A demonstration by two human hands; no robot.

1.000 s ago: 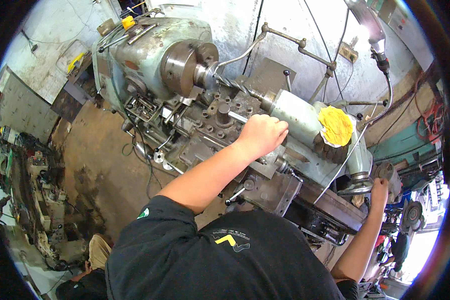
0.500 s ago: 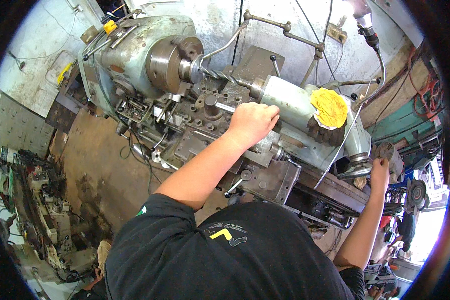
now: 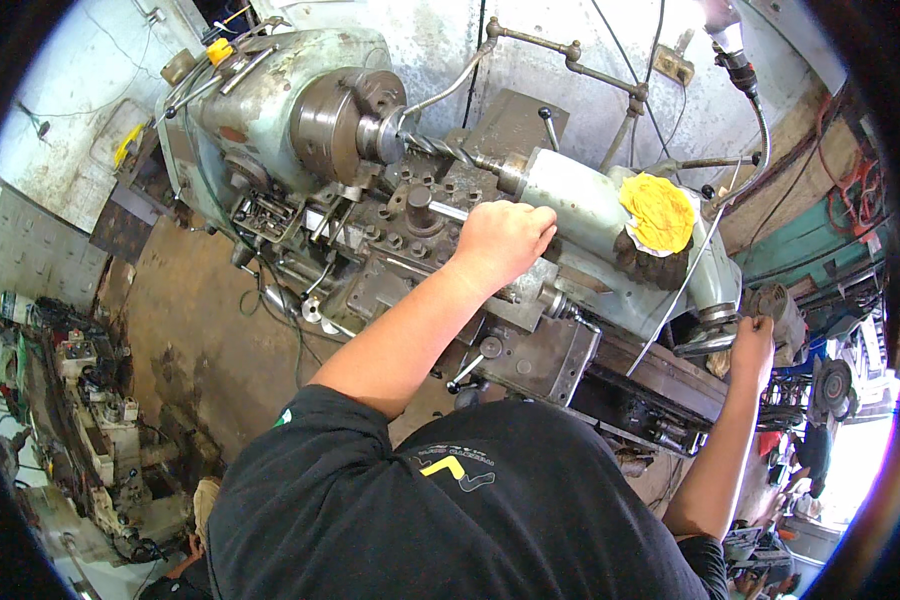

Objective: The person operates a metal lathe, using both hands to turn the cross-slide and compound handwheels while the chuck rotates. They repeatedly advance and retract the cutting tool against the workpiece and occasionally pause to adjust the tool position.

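A large twist drill bit (image 3: 440,149) points from the tailstock (image 3: 573,190) of a lathe into a round metal workpiece (image 3: 379,138) held by the chuck (image 3: 325,125). My left hand (image 3: 503,243) is closed around the outer end of the tool post lever (image 3: 449,210), in front of the tailstock. At the tailstock's right end, my right hand (image 3: 753,345) grips the rim side of the handwheel (image 3: 705,345); its fingertips are partly hidden. A crumpled yellow cloth (image 3: 658,215) lies on top of the tailstock, over dark gloves (image 3: 650,264).
A jointed coolant pipe (image 3: 530,42) reaches over toward the workpiece. A flexible work lamp (image 3: 738,70) hangs at upper right. The carriage (image 3: 530,365) stands before my body. Another machine (image 3: 100,400) is at far left, and part of another person (image 3: 202,510) shows at lower left.
My right hand has shifted slightly left and downward at the handwheel. The chuck's jaws appear at a different angle. My left hand stays almost where it was.
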